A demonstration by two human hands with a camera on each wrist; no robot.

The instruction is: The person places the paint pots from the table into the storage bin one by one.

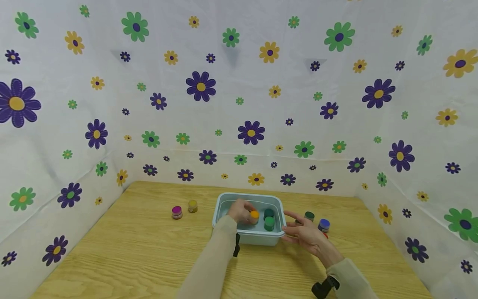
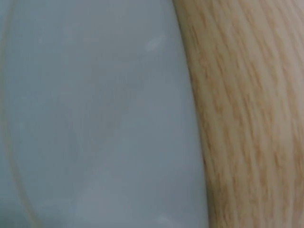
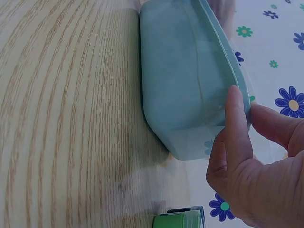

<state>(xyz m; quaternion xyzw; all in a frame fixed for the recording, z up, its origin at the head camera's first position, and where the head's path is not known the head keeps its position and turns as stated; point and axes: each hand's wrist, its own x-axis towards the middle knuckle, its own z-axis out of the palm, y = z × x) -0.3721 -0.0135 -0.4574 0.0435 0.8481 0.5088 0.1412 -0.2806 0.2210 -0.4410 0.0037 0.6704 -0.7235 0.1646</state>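
Observation:
A light blue plastic tub [image 1: 261,238] stands on the wooden table. Inside it, my left hand [image 1: 240,210] pinches a small paint jar with an orange lid [image 1: 254,216]. Just right of that jar sit a green-lidded jar [image 1: 269,223] and a dark teal-lidded jar [image 1: 269,213], both in the tub. My right hand [image 1: 308,236] touches the tub's front right corner from outside with fairly straight fingers. In the right wrist view, fingertips [image 3: 233,97] lie against the wall under the rim. The left wrist view holds only the tub's wall [image 2: 104,114] and table; that hand is hidden there.
Left of the tub stand a magenta-lidded jar [image 1: 177,212] and a yellow-lidded jar [image 1: 192,206]. Beyond my right hand are a dark green-lidded jar [image 1: 309,216], a blue-lidded jar [image 1: 324,225] and a partly hidden red lid [image 1: 325,235]. Flowered curtain [image 1: 231,116] surrounds the table.

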